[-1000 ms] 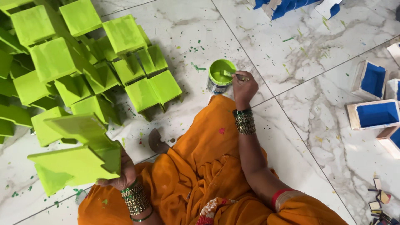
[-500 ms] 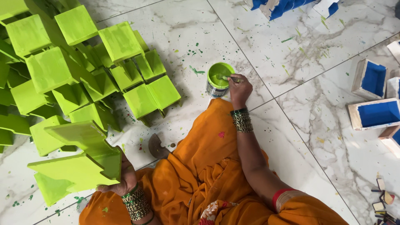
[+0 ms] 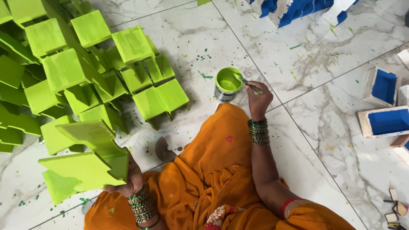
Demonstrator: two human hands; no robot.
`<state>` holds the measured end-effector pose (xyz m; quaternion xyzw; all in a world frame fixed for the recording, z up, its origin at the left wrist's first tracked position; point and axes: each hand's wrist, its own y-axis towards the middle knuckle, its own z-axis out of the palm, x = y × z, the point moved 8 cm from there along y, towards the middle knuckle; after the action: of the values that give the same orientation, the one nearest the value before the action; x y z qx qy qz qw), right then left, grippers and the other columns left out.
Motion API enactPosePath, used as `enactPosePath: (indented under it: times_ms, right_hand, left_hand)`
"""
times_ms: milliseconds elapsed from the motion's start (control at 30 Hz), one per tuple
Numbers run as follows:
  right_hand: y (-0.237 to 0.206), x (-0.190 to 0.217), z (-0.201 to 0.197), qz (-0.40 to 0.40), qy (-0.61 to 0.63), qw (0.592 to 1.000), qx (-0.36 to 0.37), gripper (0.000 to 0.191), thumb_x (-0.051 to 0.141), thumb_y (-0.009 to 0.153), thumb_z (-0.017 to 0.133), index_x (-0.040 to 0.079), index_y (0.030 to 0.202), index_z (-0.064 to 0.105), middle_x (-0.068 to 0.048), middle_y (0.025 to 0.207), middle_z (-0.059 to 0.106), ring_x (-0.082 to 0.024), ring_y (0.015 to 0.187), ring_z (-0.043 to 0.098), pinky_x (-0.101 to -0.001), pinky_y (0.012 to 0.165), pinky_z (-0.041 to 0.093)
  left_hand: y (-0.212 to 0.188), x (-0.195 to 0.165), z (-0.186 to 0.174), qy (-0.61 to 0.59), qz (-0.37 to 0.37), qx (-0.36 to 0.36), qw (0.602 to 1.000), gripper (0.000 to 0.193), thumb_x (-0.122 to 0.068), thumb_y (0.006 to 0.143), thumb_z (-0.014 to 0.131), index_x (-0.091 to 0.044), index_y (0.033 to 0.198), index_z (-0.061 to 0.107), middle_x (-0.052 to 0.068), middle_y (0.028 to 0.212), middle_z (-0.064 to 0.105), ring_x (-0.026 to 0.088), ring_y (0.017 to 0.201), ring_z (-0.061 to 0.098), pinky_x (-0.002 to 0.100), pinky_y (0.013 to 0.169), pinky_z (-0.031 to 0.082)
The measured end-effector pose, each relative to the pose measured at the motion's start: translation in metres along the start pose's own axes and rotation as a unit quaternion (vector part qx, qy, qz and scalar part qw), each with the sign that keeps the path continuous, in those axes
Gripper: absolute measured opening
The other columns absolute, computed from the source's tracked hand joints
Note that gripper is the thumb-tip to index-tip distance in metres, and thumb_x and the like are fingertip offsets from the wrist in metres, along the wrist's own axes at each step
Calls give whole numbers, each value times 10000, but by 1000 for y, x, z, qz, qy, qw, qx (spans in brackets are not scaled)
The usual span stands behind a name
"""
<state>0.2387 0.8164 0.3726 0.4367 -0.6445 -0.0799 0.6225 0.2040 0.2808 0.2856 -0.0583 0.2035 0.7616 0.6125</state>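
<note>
My right hand (image 3: 258,100) grips a paintbrush (image 3: 250,85) whose tip rests in a small can of green paint (image 3: 228,83) on the marble floor. My left hand (image 3: 130,179), at lower left, holds up a green-painted wooden piece (image 3: 87,159) shaped like joined flat boards. Both wrists carry stacks of bangles, and orange cloth (image 3: 213,170) covers my lap between the hands.
Several green-painted wooden pieces (image 3: 85,72) lie in a heap at the left. Blue-painted boxes (image 3: 385,104) sit at the right edge and more blue pieces (image 3: 294,8) at the top. Green paint spatters dot the white marble tiles (image 3: 324,64). Small scraps (image 3: 394,211) lie at the bottom right.
The view has shifted slightly; the right hand stays at the paint can with the brush dipped in. The left hand keeps holding the green piece.
</note>
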Motion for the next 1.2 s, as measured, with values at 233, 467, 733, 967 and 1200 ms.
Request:
enactPosePath:
  times_ms: [233,467,733,967,1200]
  right_hand:
    - [-6,55,-34,-6,98,995,-30,196,-52,910,844,-66,1069,729,-119,1025,761,-144,897,703,-243,839,578]
    - [-62,173,-56,-107,282,953,-35,177,32,948,773,-67,1063,683,-162,1042,717,-203,836,727,-259,713,603]
    - [-136,274,-28,-195,359,899,156,181,24,895,778,14,1021,647,-152,962,717,-263,899,771,-368,760,676]
    - [-156,321,-16,-267,312,892,187,222,-16,852,801,-11,999,635,-165,991,709,-302,917,775,-370,765,683]
    - [-157,325,-28,-263,292,903,172,200,-30,876,775,-22,1000,618,-187,1014,708,-299,943,775,-382,799,688]
  left_hand:
    - [-7,-9,-22,-34,20,-24,999,1080,-528,675,959,-169,1558,452,16,1563,519,220,1458,490,460,1324,340]
    - [-14,-16,-28,-43,36,-6,998,1064,-509,639,980,-135,1503,484,24,1501,555,230,1416,510,443,1319,322]
    - [-22,-30,-26,-56,48,2,997,1076,-494,625,985,-128,1501,479,10,1499,547,227,1428,487,449,1339,274]
    - [-30,-38,-34,-39,51,8,998,1066,-510,641,971,-120,1497,471,17,1505,535,231,1436,477,468,1333,267]
    - [-34,-45,-43,-32,50,7,998,1041,-539,678,951,-110,1499,478,14,1504,538,222,1430,480,462,1330,273]
